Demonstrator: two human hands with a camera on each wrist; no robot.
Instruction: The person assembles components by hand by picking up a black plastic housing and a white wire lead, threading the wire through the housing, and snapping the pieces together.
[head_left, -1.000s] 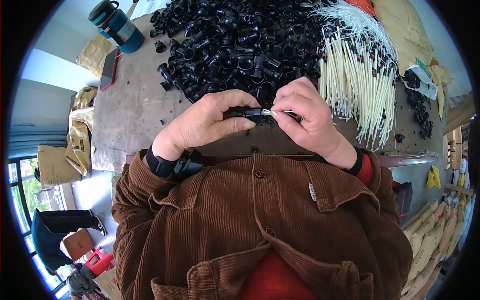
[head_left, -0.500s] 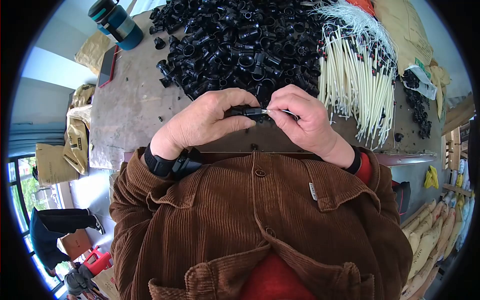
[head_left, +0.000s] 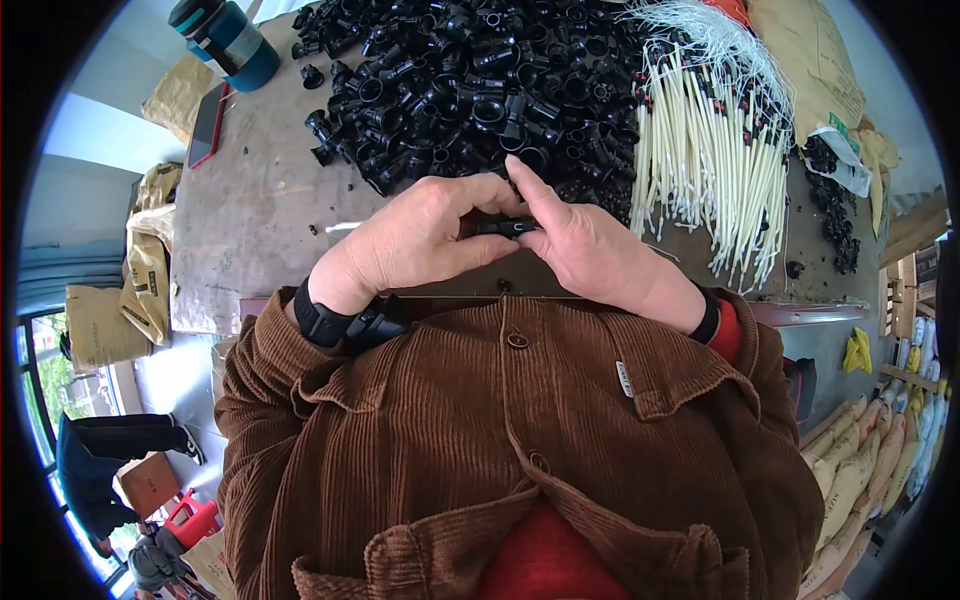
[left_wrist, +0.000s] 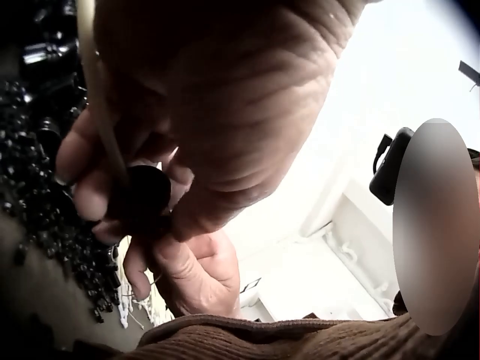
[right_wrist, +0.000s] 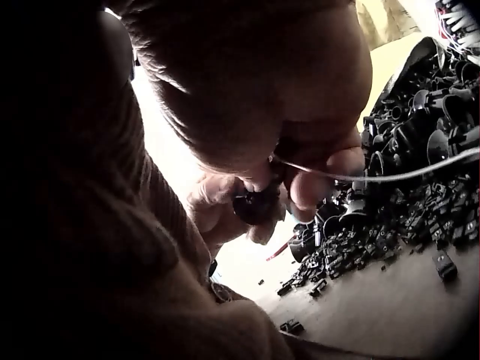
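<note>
Both hands meet over the table's near edge around a small black plastic part. My left hand pinches it between thumb and curled fingers. From the other side my right hand grips the same part, thumb against it and forefinger stretched up and left. The left wrist view shows the black part in the fingertips, with a cream wire running up from it. In the right wrist view the part is dark, and the wire trails off to the right.
A big heap of black plastic parts lies just beyond the hands. A bundle of cream wires lies to its right. A teal bottle and a red-cased phone sit at the far left of the brown table. Sacks stand around it.
The hands have drawn closer together. The white wire tip seen between them earlier is now hidden, and the right forefinger has straightened.
</note>
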